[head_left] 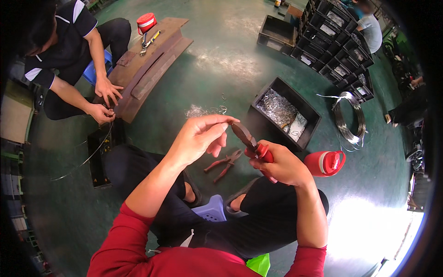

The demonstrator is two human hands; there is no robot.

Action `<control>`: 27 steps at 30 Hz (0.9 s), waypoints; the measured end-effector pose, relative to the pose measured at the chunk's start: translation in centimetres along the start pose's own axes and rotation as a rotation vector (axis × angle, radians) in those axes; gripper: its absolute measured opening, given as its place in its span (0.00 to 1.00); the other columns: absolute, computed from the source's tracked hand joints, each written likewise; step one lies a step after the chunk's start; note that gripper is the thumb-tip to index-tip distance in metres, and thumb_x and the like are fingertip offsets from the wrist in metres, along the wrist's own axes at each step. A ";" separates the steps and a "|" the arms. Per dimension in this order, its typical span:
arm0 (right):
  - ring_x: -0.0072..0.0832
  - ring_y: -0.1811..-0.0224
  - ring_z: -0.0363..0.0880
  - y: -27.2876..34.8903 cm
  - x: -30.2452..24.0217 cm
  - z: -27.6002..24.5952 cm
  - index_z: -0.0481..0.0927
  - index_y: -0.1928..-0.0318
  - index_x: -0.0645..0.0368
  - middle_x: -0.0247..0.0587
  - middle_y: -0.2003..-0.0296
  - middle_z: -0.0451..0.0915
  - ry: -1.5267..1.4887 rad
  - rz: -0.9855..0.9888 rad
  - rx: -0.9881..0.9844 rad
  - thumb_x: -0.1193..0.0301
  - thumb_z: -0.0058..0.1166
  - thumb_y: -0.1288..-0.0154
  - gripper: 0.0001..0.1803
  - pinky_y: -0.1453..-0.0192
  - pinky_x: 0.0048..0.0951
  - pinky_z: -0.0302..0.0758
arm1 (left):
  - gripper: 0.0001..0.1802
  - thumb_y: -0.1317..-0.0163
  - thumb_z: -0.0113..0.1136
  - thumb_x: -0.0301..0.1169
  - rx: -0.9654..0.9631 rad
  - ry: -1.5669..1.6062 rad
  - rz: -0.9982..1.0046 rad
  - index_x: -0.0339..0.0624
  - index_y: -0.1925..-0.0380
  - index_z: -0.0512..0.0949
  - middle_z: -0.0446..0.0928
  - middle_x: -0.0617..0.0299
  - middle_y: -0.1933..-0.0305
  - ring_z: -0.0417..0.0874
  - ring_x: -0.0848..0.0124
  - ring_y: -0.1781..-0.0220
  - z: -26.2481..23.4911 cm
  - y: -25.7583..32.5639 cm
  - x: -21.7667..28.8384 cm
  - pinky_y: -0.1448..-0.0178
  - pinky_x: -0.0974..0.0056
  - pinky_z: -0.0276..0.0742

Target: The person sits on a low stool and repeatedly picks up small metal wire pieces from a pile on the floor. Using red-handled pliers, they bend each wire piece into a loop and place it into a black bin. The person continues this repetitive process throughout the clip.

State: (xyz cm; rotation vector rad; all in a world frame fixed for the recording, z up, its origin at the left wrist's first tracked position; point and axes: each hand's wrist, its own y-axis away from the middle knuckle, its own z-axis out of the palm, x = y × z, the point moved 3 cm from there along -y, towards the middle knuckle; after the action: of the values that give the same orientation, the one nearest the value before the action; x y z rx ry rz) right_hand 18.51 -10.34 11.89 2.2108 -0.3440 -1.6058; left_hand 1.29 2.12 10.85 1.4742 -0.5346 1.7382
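Note:
My right hand (287,165) is wrapped round the red handles of a pair of pliers (243,135), whose dark jaws point up and to the left. At the jaw tips, the thumb and forefinger of my left hand (196,138) are pinched together. Whatever they hold, if anything, is too small to make out. On the floor beyond my feet lie second red-handled pliers (224,164). A small heap of thin wire pieces (197,111) lies past my left hand. The black crate (310,135) ahead on the right contains many bent wire pieces.
A red jug (324,163) stands right of my right hand, with a wire coil (349,119) beyond it. Black crates (325,39) are stacked far right. At left a co-worker (69,60) handles wire beside a rusty steel beam (147,69) bearing tools. A purple stool (210,210) is beneath me.

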 end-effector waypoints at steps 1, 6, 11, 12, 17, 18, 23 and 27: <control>0.21 0.78 0.69 0.0 0.0 -0.1 0.76 0.54 0.62 0.34 0.76 0.74 0.009 0.005 0.000 0.72 0.57 0.35 0.11 0.71 0.25 0.64 | 0.15 0.28 0.49 0.29 -0.003 0.006 0.002 0.35 0.49 0.79 0.75 0.66 0.78 0.72 0.79 0.83 0.0 0.0 0.1 0.78 0.75 0.66; 0.34 0.63 0.80 0.0 0.4 -0.1 0.79 0.55 0.59 0.44 0.65 0.82 0.045 0.064 0.019 0.67 0.61 0.38 0.13 0.55 0.33 0.73 | 0.14 0.28 0.49 0.29 -0.004 -0.022 0.005 0.35 0.49 0.79 0.74 0.67 0.78 0.72 0.80 0.83 0.2 0.0 0.2 0.78 0.75 0.66; 0.23 0.73 0.73 -0.6 0.2 -0.3 0.76 0.54 0.61 0.37 0.72 0.77 0.085 -0.021 0.068 0.72 0.60 0.37 0.12 0.67 0.26 0.70 | 0.14 0.28 0.48 0.28 -0.004 -0.018 -0.006 0.35 0.49 0.79 0.74 0.67 0.78 0.73 0.80 0.83 0.0 -0.5 0.6 0.77 0.75 0.67; 0.17 0.78 0.70 -0.6 0.1 -0.3 0.75 0.53 0.62 0.32 0.75 0.74 0.119 -0.059 0.089 0.75 0.59 0.37 0.12 0.72 0.23 0.68 | 0.14 0.28 0.48 0.28 -0.004 -0.020 -0.014 0.35 0.49 0.79 0.74 0.67 0.78 0.73 0.80 0.83 -0.1 -0.5 0.7 0.77 0.75 0.67; 0.24 0.67 0.76 -0.8 0.0 -0.3 0.77 0.57 0.63 0.38 0.71 0.79 0.244 -0.144 0.225 0.78 0.61 0.41 0.11 0.58 0.29 0.73 | 0.15 0.27 0.46 0.28 -0.029 -0.173 0.028 0.35 0.48 0.78 0.74 0.66 0.79 0.74 0.80 0.82 0.2 0.0 1.0 0.76 0.74 0.69; 0.25 0.65 0.77 -0.9 0.2 -0.3 0.77 0.58 0.63 0.40 0.71 0.79 0.260 -0.115 0.235 0.79 0.61 0.41 0.11 0.56 0.29 0.74 | 0.15 0.28 0.45 0.27 -0.023 -0.213 0.053 0.35 0.48 0.78 0.74 0.66 0.80 0.74 0.80 0.82 0.2 0.2 1.1 0.76 0.74 0.69; 0.28 0.68 0.76 -1.8 0.5 0.1 0.76 0.61 0.63 0.44 0.71 0.78 0.285 -0.162 0.313 0.81 0.60 0.42 0.09 0.57 0.28 0.73 | 0.14 0.30 0.46 0.25 0.043 -0.407 0.186 0.34 0.51 0.79 0.74 0.63 0.82 0.75 0.80 0.83 0.4 0.8 1.0 0.78 0.73 0.69; 0.33 0.70 0.75 -2.3 0.8 0.3 0.76 0.60 0.63 0.45 0.72 0.78 0.369 -0.210 0.378 0.84 0.57 0.43 0.10 0.59 0.28 0.73 | 0.11 0.33 0.49 0.22 0.115 -0.459 0.289 0.31 0.56 0.79 0.75 0.62 0.82 0.77 0.79 0.82 0.5 0.9 0.5 0.78 0.71 0.70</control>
State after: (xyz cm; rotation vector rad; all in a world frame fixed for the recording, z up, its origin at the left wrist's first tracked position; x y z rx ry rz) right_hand 18.43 -8.62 10.14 2.8534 -0.3373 -1.2648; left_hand 0.89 1.39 11.56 1.9746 -0.9362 1.6626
